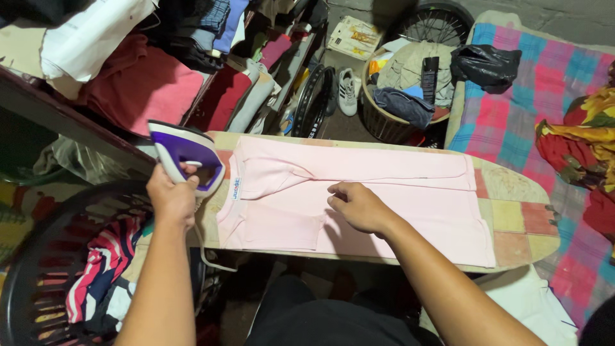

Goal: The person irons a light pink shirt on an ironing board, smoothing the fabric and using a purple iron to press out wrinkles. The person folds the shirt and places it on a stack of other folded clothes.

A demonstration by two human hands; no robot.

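Observation:
A pink shirt [397, 192] lies folded lengthwise on an ironing board [512, 218] with a patchwork cover. My left hand [170, 195] grips the handle of a purple and white iron [186, 154], held at the board's left end beside the shirt's collar. My right hand [359, 205] rests flat on the middle of the shirt, fingers pressing the cloth near a folded sleeve.
A dark laundry basket [45, 256] with striped clothes sits at lower left. Piles of folded clothes [141, 83] fill a shelf at upper left. A round basket of garments [403, 90], a shoe [348, 90] and a plaid blanket [532, 109] lie beyond the board.

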